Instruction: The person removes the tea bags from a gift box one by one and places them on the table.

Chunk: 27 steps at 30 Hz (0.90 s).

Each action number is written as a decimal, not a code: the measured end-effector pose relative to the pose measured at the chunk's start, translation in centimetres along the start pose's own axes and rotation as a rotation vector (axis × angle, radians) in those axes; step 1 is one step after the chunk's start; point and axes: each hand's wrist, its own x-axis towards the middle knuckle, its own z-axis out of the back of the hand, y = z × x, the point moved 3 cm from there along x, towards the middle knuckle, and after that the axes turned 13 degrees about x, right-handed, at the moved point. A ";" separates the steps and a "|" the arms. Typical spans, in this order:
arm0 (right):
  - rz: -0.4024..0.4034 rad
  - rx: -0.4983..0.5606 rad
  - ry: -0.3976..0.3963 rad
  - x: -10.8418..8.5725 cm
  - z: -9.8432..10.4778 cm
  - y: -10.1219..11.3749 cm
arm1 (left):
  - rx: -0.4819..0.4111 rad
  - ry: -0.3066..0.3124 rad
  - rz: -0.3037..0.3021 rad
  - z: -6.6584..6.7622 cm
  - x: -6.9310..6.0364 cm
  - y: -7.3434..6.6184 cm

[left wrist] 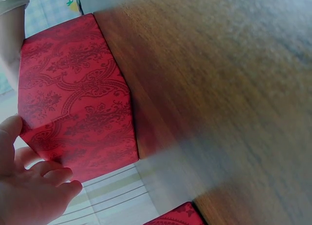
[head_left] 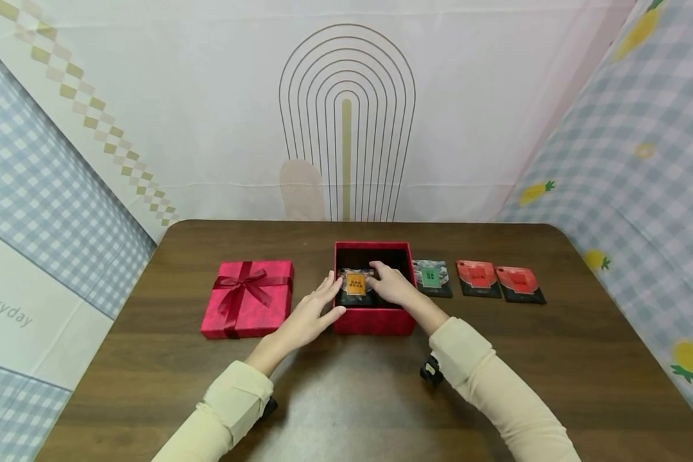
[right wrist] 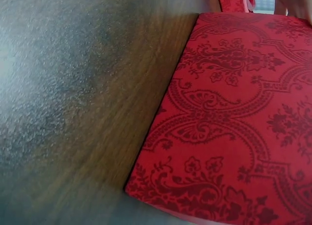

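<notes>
An open red patterned box [head_left: 374, 322] stands on the table, its side filling much of both wrist views. Inside lies a black packet with an orange label [head_left: 355, 284], toward the left wall. The right hand [head_left: 394, 287] reaches into the box, its fingers at the packet's right side; whether they touch it is unclear. Relaxed fingers of the left hand [head_left: 310, 314] rest against the box's left wall; the left wrist view shows this hand [left wrist: 34, 186] beside the red box side [left wrist: 78, 98]. In the right wrist view the box side [right wrist: 229, 117] hides the right hand's fingers.
Left of the box lies a red lid [head_left: 248, 301] with a dark red ribbon bow. To its right are a green-labelled packet [head_left: 431, 278] and two red packets [head_left: 478, 278], [head_left: 520, 284] in a row. A patterned cloth hangs behind the brown table [head_left: 346, 398].
</notes>
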 end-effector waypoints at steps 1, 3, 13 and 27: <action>-0.027 -0.019 0.009 0.0 0.0 0.0 | 0.001 -0.002 -0.001 0.0 0.0 0.0; -0.067 -0.060 0.029 0.0 0.0 -0.1 | 0.002 -0.003 -0.002 0.0 0.1 0.0; -0.147 -0.170 0.174 -0.1 -0.5 -0.4 | 0.004 0.003 -0.001 -0.2 0.1 0.0; -0.065 -0.147 0.209 0.1 -0.9 -0.3 | -0.013 -0.049 -0.052 -0.1 -0.2 0.0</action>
